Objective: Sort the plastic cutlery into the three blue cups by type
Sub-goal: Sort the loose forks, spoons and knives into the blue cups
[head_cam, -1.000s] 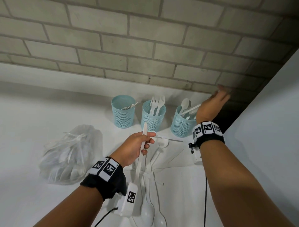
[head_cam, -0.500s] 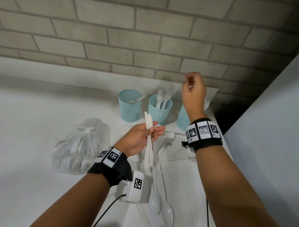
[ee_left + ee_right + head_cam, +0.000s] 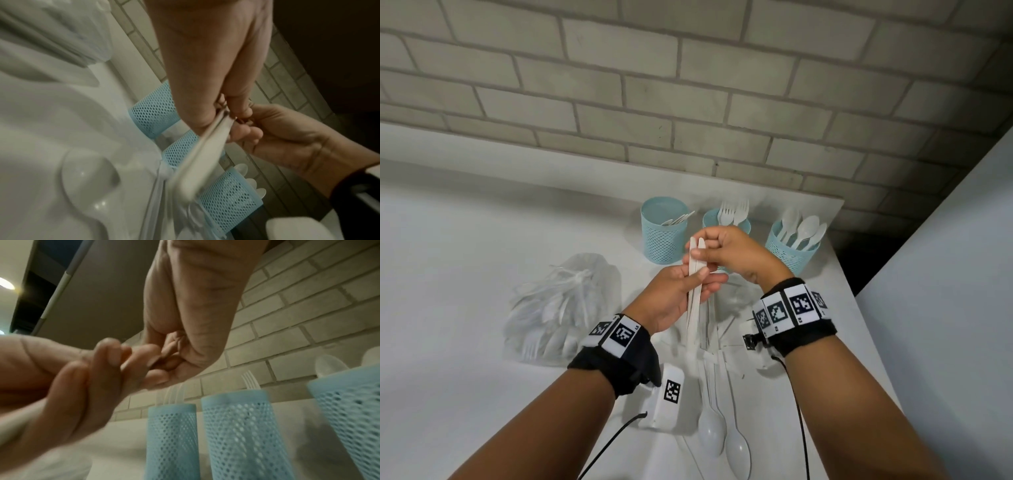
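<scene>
My left hand [image 3: 700,279] grips two white plastic knives [image 3: 692,318] upright above the table, in front of the cups. My right hand [image 3: 697,251] has curled fingers and pinches the knives' top ends. In the left wrist view the knives [image 3: 201,154] run from both hands' fingers toward the camera. Behind stand three blue mesh cups: the left cup [image 3: 664,236] holds knives, the middle cup [image 3: 743,224] holds forks, and the right cup [image 3: 791,251] holds spoons. Two white spoons [image 3: 722,438] and other pieces lie on the table under my hands.
A clear plastic bag [image 3: 558,308] with more white cutlery lies at the left. The white table [image 3: 465,274] ends at a brick wall [image 3: 688,85] behind the cups. A white panel [image 3: 945,274] stands at the right, with a dark gap beside the spoon cup.
My right hand has come back from the spoon cup to my left hand and taken hold of the knives' tops. My left hand has raised the knives a little.
</scene>
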Demonstrator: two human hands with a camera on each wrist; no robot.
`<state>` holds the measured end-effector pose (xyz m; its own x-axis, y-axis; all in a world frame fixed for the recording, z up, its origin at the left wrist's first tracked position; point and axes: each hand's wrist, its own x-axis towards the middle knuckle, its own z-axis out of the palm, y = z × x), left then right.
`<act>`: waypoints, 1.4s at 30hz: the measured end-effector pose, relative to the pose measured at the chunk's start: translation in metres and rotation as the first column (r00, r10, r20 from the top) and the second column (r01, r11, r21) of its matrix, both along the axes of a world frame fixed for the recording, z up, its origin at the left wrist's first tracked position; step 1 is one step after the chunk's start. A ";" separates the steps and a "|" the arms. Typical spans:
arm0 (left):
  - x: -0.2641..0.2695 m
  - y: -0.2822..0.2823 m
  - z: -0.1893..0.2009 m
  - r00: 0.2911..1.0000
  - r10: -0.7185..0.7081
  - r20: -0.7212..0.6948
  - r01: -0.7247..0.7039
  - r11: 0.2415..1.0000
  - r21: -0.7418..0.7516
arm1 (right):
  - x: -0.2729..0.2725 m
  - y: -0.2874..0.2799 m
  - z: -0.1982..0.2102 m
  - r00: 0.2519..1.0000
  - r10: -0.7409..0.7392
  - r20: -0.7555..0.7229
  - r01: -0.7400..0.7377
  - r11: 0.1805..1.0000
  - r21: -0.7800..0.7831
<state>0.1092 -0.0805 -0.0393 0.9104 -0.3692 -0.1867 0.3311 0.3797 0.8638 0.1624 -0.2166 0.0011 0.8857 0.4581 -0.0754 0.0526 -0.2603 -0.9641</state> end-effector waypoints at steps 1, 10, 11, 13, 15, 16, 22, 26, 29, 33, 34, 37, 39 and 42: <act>0.000 0.001 0.001 1.000 0.019 0.009 -0.019 1.000 0.022 | 0.002 0.002 0.006 0.997 -0.081 0.001 0.080 0.995 0.056; -0.002 0.023 0.001 0.978 0.206 0.045 -0.210 0.942 0.261 | 0.054 0.008 0.070 0.758 -0.646 0.097 0.543 0.706 0.454; -0.003 0.023 0.000 0.979 0.188 0.073 -0.202 0.916 0.346 | 0.057 0.013 0.071 0.714 -0.689 0.121 0.560 0.667 0.491; -0.006 0.024 -0.005 0.979 0.108 0.174 -0.188 0.815 0.549 | 0.063 0.027 0.067 0.640 -0.739 0.209 0.579 0.643 0.500; -0.010 0.024 -0.009 0.963 -0.049 0.267 -0.175 0.639 0.749 | 0.068 0.043 0.056 0.633 -0.716 0.293 0.591 0.692 0.415; -0.014 0.025 -0.010 0.953 -0.147 0.267 -0.154 0.523 0.838 | 0.070 0.051 0.047 0.657 -0.681 0.323 0.584 0.731 0.354; -0.048 0.025 -0.018 0.803 -0.595 -0.037 0.061 0.021 0.998 | 0.072 0.060 0.017 0.866 -0.396 0.307 0.411 0.911 0.014; -0.066 0.028 -0.029 0.705 -0.691 -0.163 0.095 -0.136 0.986 | 0.063 0.040 0.041 0.849 -0.425 0.314 0.406 0.905 0.128; -0.078 0.026 -0.039 0.657 -0.727 -0.199 0.084 -0.191 0.978 | 0.046 0.004 0.058 0.899 -0.365 0.243 0.360 0.931 0.067; -0.081 0.020 -0.046 0.621 -0.750 -0.227 0.043 -0.257 0.965 | 0.016 -0.035 0.055 0.986 0.071 -0.151 -0.143 0.827 -0.544; -0.079 0.020 -0.046 0.624 -0.749 -0.222 0.035 -0.258 0.966 | 0.013 -0.040 0.046 0.968 0.069 -0.242 -0.218 0.710 -0.669; -0.072 0.019 -0.045 0.641 -0.736 -0.216 0.026 -0.261 0.965 | 0.011 -0.046 0.007 0.984 -0.012 -0.177 -0.155 0.438 -0.886; -0.067 0.018 -0.046 0.659 -0.717 -0.225 0.041 -0.265 0.963 | 0.004 -0.045 -0.019 0.995 -0.043 -0.085 -0.058 0.430 -0.901; -0.061 0.018 -0.048 0.695 -0.684 -0.219 0.078 -0.232 0.970 | -0.011 -0.040 -0.046 0.999 -0.011 -0.038 -0.030 0.404 -0.914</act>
<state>0.0487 -0.0629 -0.0869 0.7376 -0.4085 -0.5376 -0.3575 -0.9117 0.2023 0.1511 -0.2569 -0.0452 0.8692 0.1065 -0.4828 0.0363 -0.9876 -0.1526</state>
